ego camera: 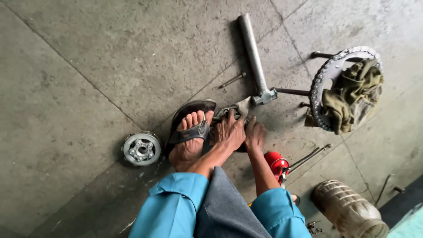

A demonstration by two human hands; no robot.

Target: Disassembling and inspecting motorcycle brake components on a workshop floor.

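- The person crouched on the grey concrete floor (pixel 88 66), with one bare foot in a dark brown sandal (pixel 190 115) planted near the middle of it.
- The left hand (pixel 229 132) was curled over a dark, greasy metal part (pixel 238 110) just beside the sandal, its fingers clamped down on the part's top edge.
- The right hand (pixel 254 134) pressed against the same part from the other side, touching the left hand; its fingers were bent under, and I could not tell whether they gripped the part or only braced it.
- A long grey metal pipe handle (pixel 252 53) ran from the floor's far edge down to a socket joint just beyond the hands, where a thin dark rod (pixel 293 91) led off to the right.
- A toothed silver sprocket wheel with its chain (pixel 328 72) lay to the right, with a crumpled olive-green rag (pixel 352 92) heaped on it.
- A round silver hub with a ring of bolts (pixel 141 149) sat on the floor left of the foot, apart from it.
- A small dark bolt (pixel 232 79) lay loose between the pipe and the sandal.
- A red can with a long thin spout (pixel 277 165) stood just beside the right forearm.
- A grimy clear plastic bottle (pixel 348 211) lay on its side towards the near right corner.
- Bright blue sleeves and grey trousers filled the near edge.
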